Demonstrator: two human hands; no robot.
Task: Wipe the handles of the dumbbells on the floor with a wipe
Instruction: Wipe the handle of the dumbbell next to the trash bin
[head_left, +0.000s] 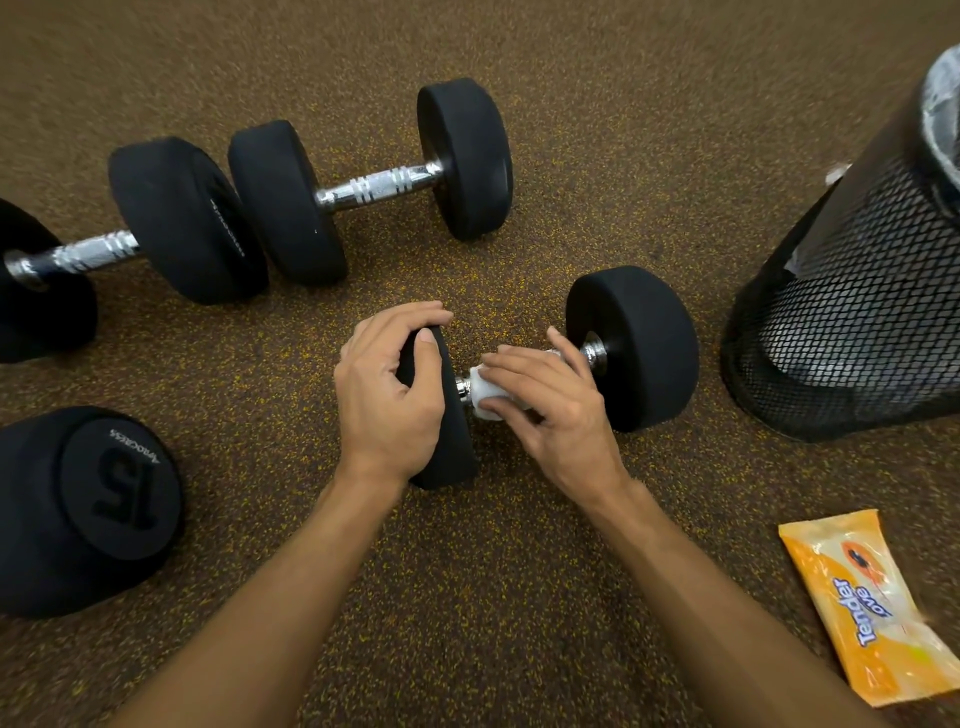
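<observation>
A black dumbbell (631, 345) lies on the speckled floor in the middle of the view. My left hand (387, 395) grips its near weight head from the top. My right hand (553, 402) is wrapped round the chrome handle with a white wipe (483, 392) under the fingers. Only short bits of the handle show at each end of the wipe. Two more dumbbells lie behind: one (374, 182) at centre top with a bare chrome handle, another (130, 234) to the left.
A black mesh bin (852, 317) stands at the right, close to the dumbbell's far head. An orange pack of wipes (872, 603) lies at the lower right. A dumbbell head marked 15 (88, 509) sits at the lower left.
</observation>
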